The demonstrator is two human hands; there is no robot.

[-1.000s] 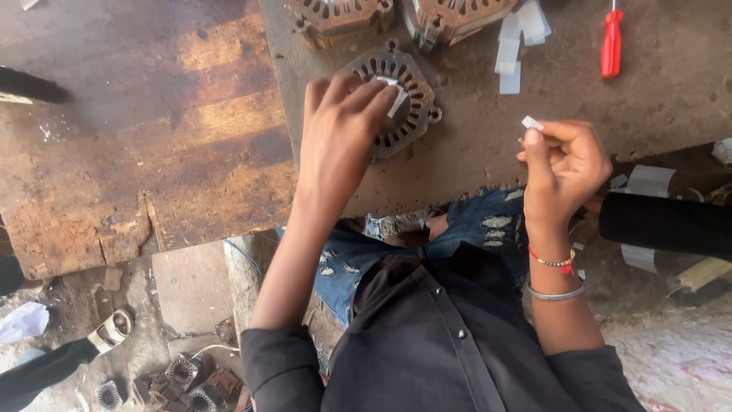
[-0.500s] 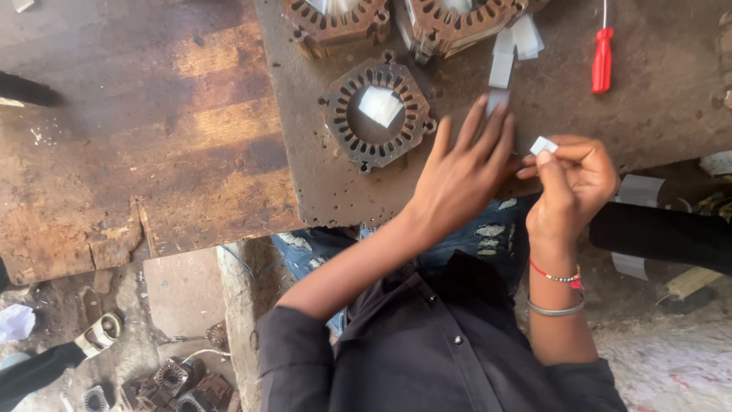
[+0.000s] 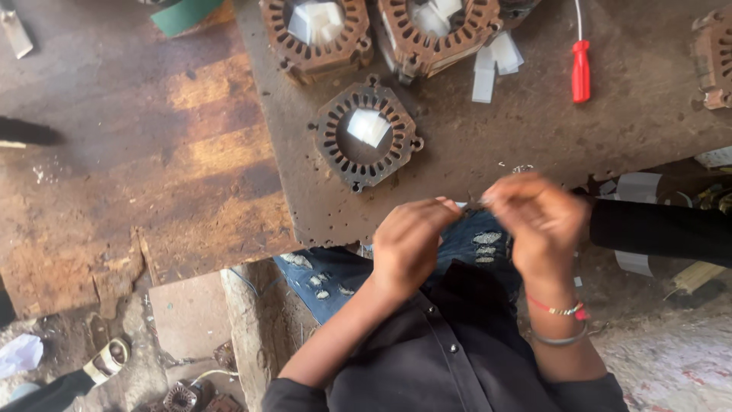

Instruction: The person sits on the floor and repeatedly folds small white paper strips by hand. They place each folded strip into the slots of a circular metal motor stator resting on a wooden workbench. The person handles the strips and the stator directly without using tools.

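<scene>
My left hand (image 3: 408,244) and my right hand (image 3: 537,217) meet fingertip to fingertip just off the front edge of the rusty metal plate (image 3: 488,137), above my lap. Both pinch a small white paper slip (image 3: 461,204), of which only a sliver shows; the right hand is blurred. The nearest thing on the plate is a dark round slotted stator core (image 3: 335,145) with folded white paper (image 3: 367,126) lying in its bore.
Two rusty stator cores (image 3: 278,34) (image 3: 396,38) holding white slips stand at the plate's far edge, with loose slips (image 3: 492,65) and a red screwdriver (image 3: 581,72) to their right. Another core (image 3: 717,53) is at the right edge. A worn wooden bench (image 3: 152,152) lies left.
My left hand came off the dark stator core and moved right and toward me, meeting the right hand. Both hands dropped below the plate's edge. The view shifted closer.
</scene>
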